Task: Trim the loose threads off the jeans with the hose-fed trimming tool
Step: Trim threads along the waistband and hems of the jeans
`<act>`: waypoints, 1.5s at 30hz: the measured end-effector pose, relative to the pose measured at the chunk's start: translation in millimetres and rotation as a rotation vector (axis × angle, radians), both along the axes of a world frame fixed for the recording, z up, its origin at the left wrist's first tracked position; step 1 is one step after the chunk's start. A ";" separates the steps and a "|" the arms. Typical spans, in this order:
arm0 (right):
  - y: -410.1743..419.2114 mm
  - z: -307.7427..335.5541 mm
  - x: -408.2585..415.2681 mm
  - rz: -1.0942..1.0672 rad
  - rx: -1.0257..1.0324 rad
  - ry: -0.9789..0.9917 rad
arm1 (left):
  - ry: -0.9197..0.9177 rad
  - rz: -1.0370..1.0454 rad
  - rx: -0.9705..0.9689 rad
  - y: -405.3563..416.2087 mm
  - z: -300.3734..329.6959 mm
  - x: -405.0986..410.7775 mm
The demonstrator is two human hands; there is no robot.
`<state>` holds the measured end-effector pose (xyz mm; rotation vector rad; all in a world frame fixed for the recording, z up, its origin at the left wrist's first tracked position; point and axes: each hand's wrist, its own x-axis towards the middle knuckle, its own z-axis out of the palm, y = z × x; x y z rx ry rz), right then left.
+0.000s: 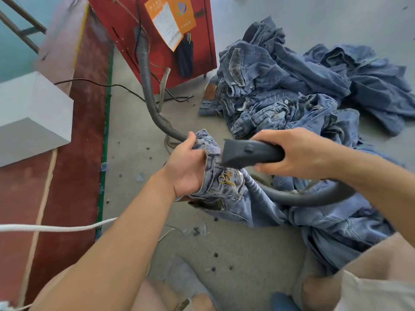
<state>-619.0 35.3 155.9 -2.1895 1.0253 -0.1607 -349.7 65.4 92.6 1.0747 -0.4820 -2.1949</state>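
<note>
Denim is bunching at the centre of the frame, where the left hand (187, 170) is gripping a faded blue pair of jeans (226, 182) near the waistband, fingers and thumb curling round a fold, probably to be keeping the seam taut and raised for the cutter. The right hand (301, 153) is wrapping round the dark grey plastic trimming tool (249, 152), fingers closing over its barrel and thumb tucking beneath, and is aiming the wide nozzle at the held fold, touching it or just beside it; the blur is making that hard to tell. The ribbed grey hose (146, 70) is running from the red metal cabinet (157, 30) at the upper middle down behind the left hand, then looping under the right forearm, so slack seems to be allowing a sweep along the fabric. The rest of the garment is trailing toward the lower right. A heap of more blue jeans (292, 86) is lying at the upper right, well apart from the hands, and bare grey floor (134, 131) is lying to the left of them.
</note>
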 end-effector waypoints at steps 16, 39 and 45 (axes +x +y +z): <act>-27.3 -19.1 -34.3 -0.041 -0.026 0.156 | -0.657 -0.071 0.223 18.9 -37.4 16.6; -22.1 -37.3 10.0 0.011 0.068 0.179 | -0.434 0.182 0.061 35.7 -37.5 50.5; -1.5 -59.5 29.5 0.084 0.018 0.314 | -0.409 0.178 0.036 35.2 -34.3 45.4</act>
